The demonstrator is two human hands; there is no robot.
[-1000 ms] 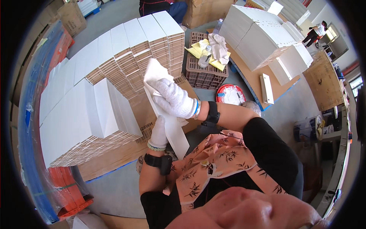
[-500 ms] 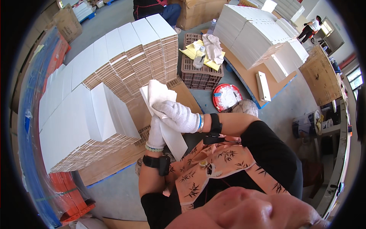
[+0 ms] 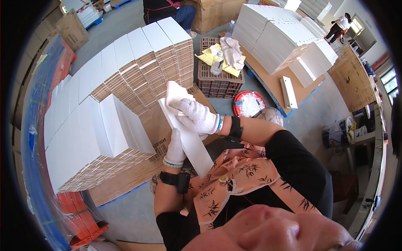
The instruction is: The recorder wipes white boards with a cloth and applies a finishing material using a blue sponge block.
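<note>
Head view: both gloved hands grip one white flat board (image 3: 190, 140) (tilted), right hand (image 3: 197, 117) above, left hand (image 3: 175, 146) beneath.

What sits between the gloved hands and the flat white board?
Nothing visible. The right hand grips the flat white board near its top; the left hand touches its left edge lower down.

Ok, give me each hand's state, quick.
Left hand: gloved, closed on the white flat board, gripping its edge.
Right hand: gloved, closed over the same board near its top.
</note>
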